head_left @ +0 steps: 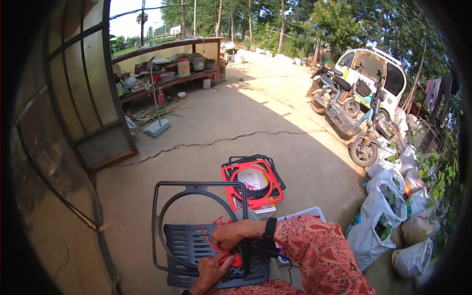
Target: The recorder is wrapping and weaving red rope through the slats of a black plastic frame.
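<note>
On my lap lies a black square plastic frame with a round ring inside it. A dark grey slotted plastic panel sits beneath the ring's lower part. My left hand is closed, thumb and fingers gripping a small bundle of red string. Just above it my right hand, wearing a black wristband, is bent over the panel with its fingers pinched on the red string. Loose strands loop across the panel between both hands. The right fingertips are partly hidden.
Ahead, a red frame tops a stack of black frames on a white box. A pale plastic bin stands beside my right arm. White sacks line the right side, below parked electric scooters. A dustpan lies left.
</note>
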Motion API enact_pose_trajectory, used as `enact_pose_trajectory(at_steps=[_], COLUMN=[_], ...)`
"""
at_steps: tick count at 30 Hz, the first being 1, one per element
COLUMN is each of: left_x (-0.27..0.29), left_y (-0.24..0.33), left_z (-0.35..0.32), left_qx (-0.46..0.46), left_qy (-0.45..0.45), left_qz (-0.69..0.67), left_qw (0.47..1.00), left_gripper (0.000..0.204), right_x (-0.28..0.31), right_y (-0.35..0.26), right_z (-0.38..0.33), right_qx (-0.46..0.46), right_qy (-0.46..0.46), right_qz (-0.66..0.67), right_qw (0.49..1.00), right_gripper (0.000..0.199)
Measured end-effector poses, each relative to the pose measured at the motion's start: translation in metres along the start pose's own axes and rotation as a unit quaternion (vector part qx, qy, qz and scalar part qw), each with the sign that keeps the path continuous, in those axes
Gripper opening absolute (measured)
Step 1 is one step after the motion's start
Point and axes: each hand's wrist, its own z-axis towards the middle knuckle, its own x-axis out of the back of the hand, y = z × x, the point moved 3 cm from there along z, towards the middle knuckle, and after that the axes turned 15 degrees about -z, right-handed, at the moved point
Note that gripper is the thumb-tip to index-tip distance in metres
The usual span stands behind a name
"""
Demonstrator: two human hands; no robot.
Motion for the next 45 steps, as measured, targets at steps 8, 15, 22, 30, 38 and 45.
enact_pose_trajectory(at_steps=[8, 15, 22, 30, 38, 45], left_x=[0.004, 0.008, 0.005, 0.007, 0.009, 0.004], left_y=[-0.018, -0.026, -0.025, -0.025, -0.026, -0.038], left_z=[0.012, 0.02, 0.021, 0.024, 0.024, 0.019], left_qx=[0.112, 0.208, 0.164, 0.189, 0.183, 0.18], left_qy=[-0.061, -0.094, -0.08, -0.105, -0.11, -0.101], left_qz=[-0.036, -0.054, -0.041, -0.035, -0.07, -0.07], left_qw=[0.991, 0.972, 0.982, 0.976, 0.974, 0.976], left_gripper=[0.028, 0.03, 0.028, 0.029, 0.029, 0.032], right_x=[-0.012, -0.054, -0.067, -0.061, -0.04, -0.05], right_y=[-0.026, -0.033, -0.036, -0.037, -0.04, -0.025], right_z=[-0.048, -0.055, -0.041, -0.032, -0.064, -0.067], right_qx=[0.004, -0.013, -0.026, -0.009, 0.018, -0.155], right_qy=[0.226, 0.255, 0.221, 0.197, 0.317, 0.285], right_qz=[-0.099, -0.258, -0.319, -0.347, -0.093, 0.471], right_qw=[0.969, 0.932, 0.921, 0.917, 0.944, 0.82], right_gripper=[0.012, 0.009, 0.007, 0.01, 0.014, 0.026])
